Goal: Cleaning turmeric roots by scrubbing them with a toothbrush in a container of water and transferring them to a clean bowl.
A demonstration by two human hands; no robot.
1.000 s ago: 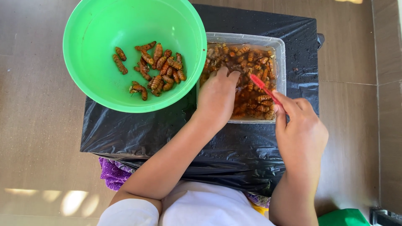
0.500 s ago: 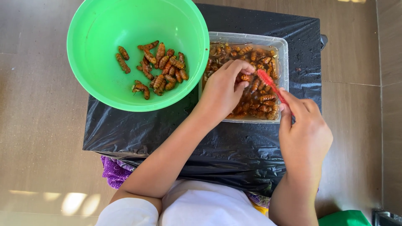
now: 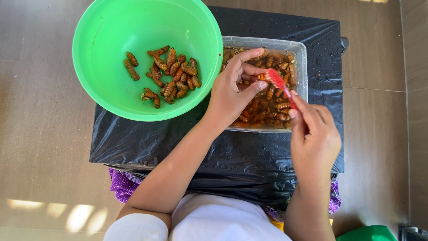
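Brush (image 3: 277, 81) against pinched larva (image 3: 261, 76) (orange-brown)

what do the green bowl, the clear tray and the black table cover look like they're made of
Green bowl: likely plastic, with an even bright colour and soft sheen. Clear tray: probably thin plastic, since its translucent walls show the brown contents. Black table cover: seemingly plastic sheeting, glossy and creased.

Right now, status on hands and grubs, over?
Left hand pinching one grub over clear tub. Right hand holds red brush against it. Brown pile in green bowl. Nothing in the way.
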